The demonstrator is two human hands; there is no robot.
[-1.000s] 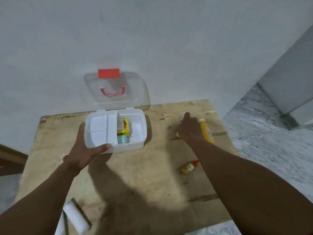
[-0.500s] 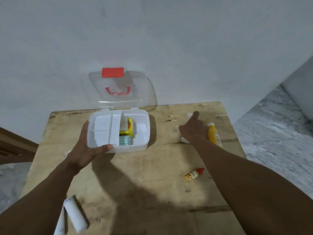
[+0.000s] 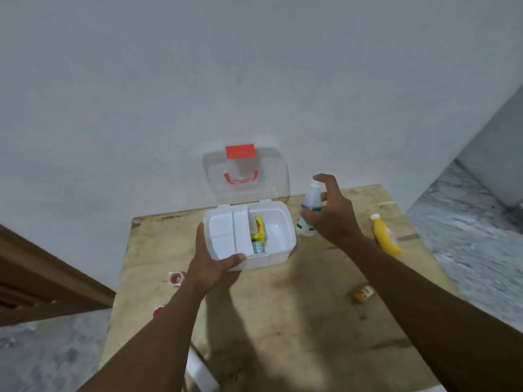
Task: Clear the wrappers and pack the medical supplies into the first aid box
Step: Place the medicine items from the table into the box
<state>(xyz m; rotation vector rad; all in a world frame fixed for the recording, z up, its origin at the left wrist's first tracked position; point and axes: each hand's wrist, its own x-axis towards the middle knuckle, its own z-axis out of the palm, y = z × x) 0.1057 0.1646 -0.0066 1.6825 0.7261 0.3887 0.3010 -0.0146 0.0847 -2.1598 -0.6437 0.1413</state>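
The white first aid box (image 3: 278,251) stands open on the wooden table (image 3: 283,321), its clear lid (image 3: 245,174) with a red latch and handle leaning back against the wall. Inside the right compartment lie a yellow packet (image 3: 259,232) and a pale green item. My left hand (image 3: 210,264) grips the box's front left corner, thumb on the rim. My right hand (image 3: 332,215) holds a white bottle (image 3: 310,207) with green markings, lifted just right of the box.
A yellow bottle (image 3: 386,236) lies near the table's right edge. A small yellow bottle with a red cap (image 3: 362,292) lies beside my right forearm. Two red-and-white tape rolls (image 3: 176,278) sit by the left edge. A white roll (image 3: 198,372) lies at the near edge.
My right hand has picked the white bottle up off the table and carried it left toward the box. My left hand has kept hold of the box.
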